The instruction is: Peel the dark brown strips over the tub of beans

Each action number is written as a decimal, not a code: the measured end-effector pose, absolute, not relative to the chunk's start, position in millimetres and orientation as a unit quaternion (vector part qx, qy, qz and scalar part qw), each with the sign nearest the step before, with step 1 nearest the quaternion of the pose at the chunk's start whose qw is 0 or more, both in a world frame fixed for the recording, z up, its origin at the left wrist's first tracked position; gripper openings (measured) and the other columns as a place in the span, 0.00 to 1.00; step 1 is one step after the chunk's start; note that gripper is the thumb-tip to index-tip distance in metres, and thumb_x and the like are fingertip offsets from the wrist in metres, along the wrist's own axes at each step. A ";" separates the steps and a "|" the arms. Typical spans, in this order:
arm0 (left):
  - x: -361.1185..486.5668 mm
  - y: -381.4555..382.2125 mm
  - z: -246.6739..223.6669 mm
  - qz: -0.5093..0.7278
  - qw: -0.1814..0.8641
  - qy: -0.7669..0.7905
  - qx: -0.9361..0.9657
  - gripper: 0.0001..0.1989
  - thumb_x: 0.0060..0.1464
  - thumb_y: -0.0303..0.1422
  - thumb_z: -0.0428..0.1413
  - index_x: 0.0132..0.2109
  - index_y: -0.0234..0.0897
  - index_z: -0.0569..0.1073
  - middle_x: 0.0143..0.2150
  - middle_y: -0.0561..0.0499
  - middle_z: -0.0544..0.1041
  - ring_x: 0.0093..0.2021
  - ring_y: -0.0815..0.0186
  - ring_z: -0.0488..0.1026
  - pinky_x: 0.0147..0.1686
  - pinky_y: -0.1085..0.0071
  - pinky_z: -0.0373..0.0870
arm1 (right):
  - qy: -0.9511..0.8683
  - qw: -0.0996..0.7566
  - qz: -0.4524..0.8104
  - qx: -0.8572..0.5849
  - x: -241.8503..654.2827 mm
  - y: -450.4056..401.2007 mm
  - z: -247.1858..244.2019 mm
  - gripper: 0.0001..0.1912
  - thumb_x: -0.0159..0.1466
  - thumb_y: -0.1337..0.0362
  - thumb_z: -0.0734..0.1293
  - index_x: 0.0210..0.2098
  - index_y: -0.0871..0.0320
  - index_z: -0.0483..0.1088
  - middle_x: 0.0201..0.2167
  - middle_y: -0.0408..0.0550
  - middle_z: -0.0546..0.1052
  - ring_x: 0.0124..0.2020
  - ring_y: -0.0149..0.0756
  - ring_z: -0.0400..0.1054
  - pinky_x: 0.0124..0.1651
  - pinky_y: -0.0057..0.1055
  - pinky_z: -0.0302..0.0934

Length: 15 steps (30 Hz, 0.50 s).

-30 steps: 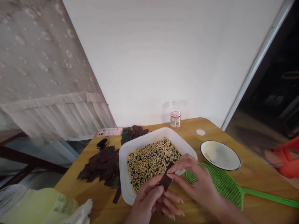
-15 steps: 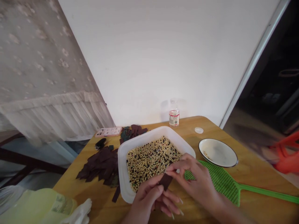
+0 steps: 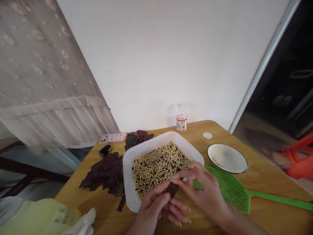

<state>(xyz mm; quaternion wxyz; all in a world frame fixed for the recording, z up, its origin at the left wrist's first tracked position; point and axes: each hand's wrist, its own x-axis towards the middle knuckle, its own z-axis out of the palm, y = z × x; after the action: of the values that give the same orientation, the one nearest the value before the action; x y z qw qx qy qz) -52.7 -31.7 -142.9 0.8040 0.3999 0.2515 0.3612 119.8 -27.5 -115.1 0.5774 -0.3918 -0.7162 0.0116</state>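
Observation:
Between thumb and forefinger, my left hand [image 3: 154, 205] pinches a dark brown rectangular strip [image 3: 172, 188], its other fingers loosely spread below. My right hand [image 3: 202, 186] has its thumb and forefinger pressed together at the upper part of the same strip; whether a small item is also in that pinch, I cannot make out. Both hands are over the near right edge of a white plastic tub [image 3: 129, 182] of small beads [image 3: 156, 166], mostly cream with some black and a few coloured ones. Left of the tub lies a pile of similar dark strips [image 3: 105, 173].
Right of my hands are a green fly swatter [image 3: 232, 189], a white dish [image 3: 228, 158] and a clear lid [image 3: 207, 135]. A clear bottle [image 3: 181, 122] stands by the wall. A phone [image 3: 113, 138] and black key fob [image 3: 105, 150] lie back left; a yellowish container [image 3: 36, 217] is near left.
The view has shifted very slightly. Both hands keep their grip on the strip, with only tiny finger movement.

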 end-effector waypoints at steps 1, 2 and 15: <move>-52.4 -31.5 -142.2 0.362 0.804 0.251 0.398 0.17 0.55 0.40 0.59 0.48 0.34 0.75 0.32 0.44 0.84 0.28 0.63 0.81 0.24 0.78 0.73 | -0.708 0.579 0.008 -0.404 120.1 -27.1 -115.1 0.05 0.62 0.67 0.67 0.33 0.50 0.69 0.22 0.39 0.78 0.22 0.32 0.70 0.27 0.31 0.65; -52.0 -31.4 -141.3 0.361 0.806 0.250 0.397 0.18 0.55 0.40 0.59 0.49 0.34 0.74 0.32 0.44 0.84 0.28 0.63 0.81 0.24 0.78 0.73 | -0.701 0.582 0.005 -0.412 120.4 -26.9 -115.2 0.04 0.63 0.67 0.67 0.34 0.50 0.70 0.22 0.39 0.78 0.22 0.32 0.70 0.27 0.30 0.64; -51.0 -31.7 -140.5 0.361 0.810 0.252 0.389 0.17 0.52 0.41 0.61 0.45 0.34 0.77 0.30 0.45 0.83 0.27 0.64 0.81 0.22 0.79 0.73 | -0.717 0.569 0.035 -0.401 120.0 -29.4 -122.2 0.05 0.61 0.68 0.67 0.35 0.49 0.71 0.20 0.37 0.76 0.20 0.31 0.67 0.25 0.29 0.62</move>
<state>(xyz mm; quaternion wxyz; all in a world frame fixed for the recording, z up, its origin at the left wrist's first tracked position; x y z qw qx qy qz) -51.0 -31.7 -140.5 0.8097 0.3887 0.2517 0.3605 120.0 -29.4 -122.2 0.5689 -0.4014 -0.7169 0.0350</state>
